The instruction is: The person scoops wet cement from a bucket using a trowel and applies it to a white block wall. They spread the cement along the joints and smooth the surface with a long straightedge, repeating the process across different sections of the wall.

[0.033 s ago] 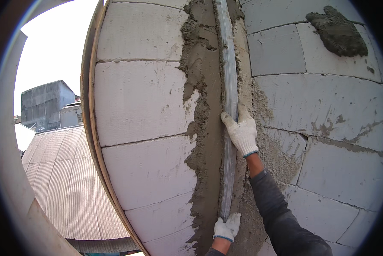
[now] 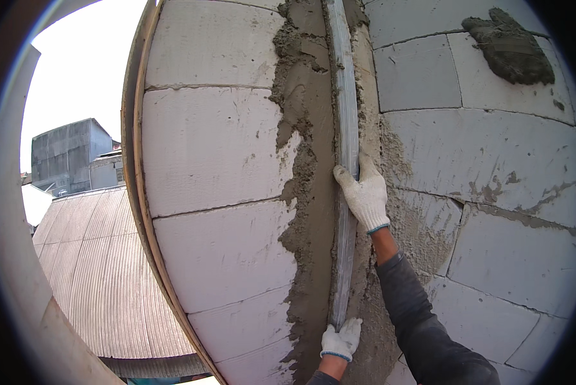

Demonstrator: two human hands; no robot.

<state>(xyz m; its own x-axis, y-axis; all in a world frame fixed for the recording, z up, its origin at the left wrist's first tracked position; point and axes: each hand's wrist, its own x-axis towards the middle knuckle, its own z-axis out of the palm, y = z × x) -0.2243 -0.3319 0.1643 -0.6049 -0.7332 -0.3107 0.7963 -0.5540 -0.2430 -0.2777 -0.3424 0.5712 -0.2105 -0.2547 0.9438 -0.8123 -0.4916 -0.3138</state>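
A long grey metal straightedge (image 2: 345, 90) runs upright along a strip of wet grey mortar (image 2: 310, 109) on a wall corner of pale blocks. My right hand (image 2: 364, 192), in a white knit glove with a dark sleeve behind it, is closed round the straightedge at mid height, fingers partly hidden on its far side. Lower down, my left hand (image 2: 341, 340), also gloved, grips the bar's bottom part. Rough mortar (image 2: 413, 237) coats part of the blocks just right of my hands.
A mortar lump (image 2: 513, 51) sticks to the upper right blocks (image 2: 416, 77). A wooden board edge (image 2: 145, 192) borders the pale left blocks (image 2: 211, 147). Beyond it at left are a curved pale edge (image 2: 5, 192), a corrugated roof (image 2: 108, 276) below and a grey building (image 2: 66, 157).
The whole view has shifted very slightly. Both hands keep the same grip on the straightedge, with no clear movement along it.
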